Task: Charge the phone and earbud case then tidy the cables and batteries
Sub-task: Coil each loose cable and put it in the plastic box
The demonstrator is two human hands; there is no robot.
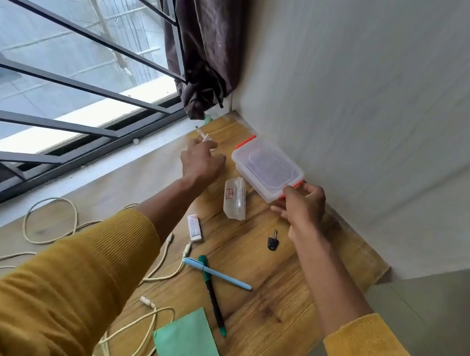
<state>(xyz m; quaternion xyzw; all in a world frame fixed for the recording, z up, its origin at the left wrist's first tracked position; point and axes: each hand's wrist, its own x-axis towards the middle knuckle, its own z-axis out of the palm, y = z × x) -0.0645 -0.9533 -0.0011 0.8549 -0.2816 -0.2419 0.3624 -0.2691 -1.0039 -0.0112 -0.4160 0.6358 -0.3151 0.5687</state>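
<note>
A clear plastic box (265, 167) with orange clips and a shut lid lies against the wall at the far end of the wooden table (287, 290). My right hand (303, 207) grips its near end by the orange clip. My left hand (201, 161) reaches toward the window sill and pinches a small white cable plug (202, 136) above its fingers. Cream charging cables (153, 275) trail in loops across the table's left side and the sill. A small white pack (194, 228), perhaps batteries, lies near my left forearm. No phone or earbud case shows.
A small clear lidded container (235, 197) lies beside the box. A black key (272, 240), a blue pen (217, 273), a green-capped marker (213, 294) and a green notepad (187, 349) lie on the table. The barred window (62, 63) and dark curtain (211, 38) are at left.
</note>
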